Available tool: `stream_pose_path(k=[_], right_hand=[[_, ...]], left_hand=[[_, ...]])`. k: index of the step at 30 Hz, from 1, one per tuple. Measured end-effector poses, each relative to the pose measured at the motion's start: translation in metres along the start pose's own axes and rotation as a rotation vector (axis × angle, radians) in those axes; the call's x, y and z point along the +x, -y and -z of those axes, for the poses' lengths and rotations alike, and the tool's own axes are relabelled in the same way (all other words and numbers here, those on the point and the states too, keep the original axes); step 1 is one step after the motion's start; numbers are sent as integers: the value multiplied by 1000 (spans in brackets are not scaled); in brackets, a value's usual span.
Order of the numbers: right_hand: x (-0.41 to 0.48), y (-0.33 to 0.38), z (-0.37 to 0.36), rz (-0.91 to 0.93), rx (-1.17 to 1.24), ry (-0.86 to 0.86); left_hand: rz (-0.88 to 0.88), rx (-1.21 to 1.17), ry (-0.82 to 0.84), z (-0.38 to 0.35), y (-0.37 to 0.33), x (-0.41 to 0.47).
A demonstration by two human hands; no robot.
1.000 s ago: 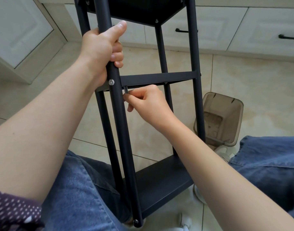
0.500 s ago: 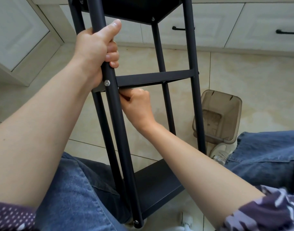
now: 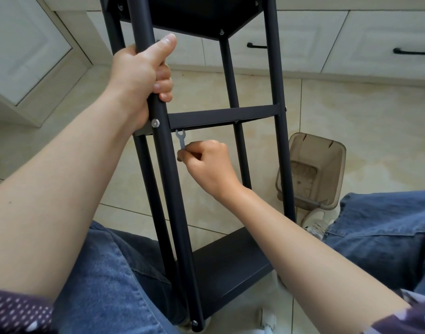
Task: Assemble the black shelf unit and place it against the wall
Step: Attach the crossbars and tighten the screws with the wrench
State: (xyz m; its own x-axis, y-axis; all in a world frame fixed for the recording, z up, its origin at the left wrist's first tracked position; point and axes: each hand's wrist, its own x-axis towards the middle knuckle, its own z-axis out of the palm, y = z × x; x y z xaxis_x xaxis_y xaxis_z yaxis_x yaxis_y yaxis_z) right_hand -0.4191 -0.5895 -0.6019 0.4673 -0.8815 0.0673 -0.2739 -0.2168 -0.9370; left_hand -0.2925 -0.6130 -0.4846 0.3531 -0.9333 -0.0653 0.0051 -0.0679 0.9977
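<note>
- Tan floor tiles (image 3: 365, 141) lie under two knees in blue jeans (image 3: 105, 285); the black shelf unit (image 3: 176, 201) stands tilted between them.
- Right hand (image 3: 206, 162) pinches a small wrench (image 3: 180, 139) just under the middle shelf (image 3: 226, 115).
- Left hand (image 3: 139, 75) grips the front post higher up.
- Clear bin (image 3: 312, 169) sits behind the right post, white cupboards (image 3: 375, 32) farther back.

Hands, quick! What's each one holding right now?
Left hand: gripping the shelf's front pole.
Right hand: pinching a small wrench.

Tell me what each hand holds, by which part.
Left hand grips the black metal shelf unit by its front post; right hand pinches the grey flat spanner by its handle.
</note>
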Motion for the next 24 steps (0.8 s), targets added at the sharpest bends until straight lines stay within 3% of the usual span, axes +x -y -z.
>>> stream_pose_path(k=[24], right_hand=[[0, 18, 16, 62, 95, -25]], left_hand=[[2, 17, 26, -7, -2, -4]])
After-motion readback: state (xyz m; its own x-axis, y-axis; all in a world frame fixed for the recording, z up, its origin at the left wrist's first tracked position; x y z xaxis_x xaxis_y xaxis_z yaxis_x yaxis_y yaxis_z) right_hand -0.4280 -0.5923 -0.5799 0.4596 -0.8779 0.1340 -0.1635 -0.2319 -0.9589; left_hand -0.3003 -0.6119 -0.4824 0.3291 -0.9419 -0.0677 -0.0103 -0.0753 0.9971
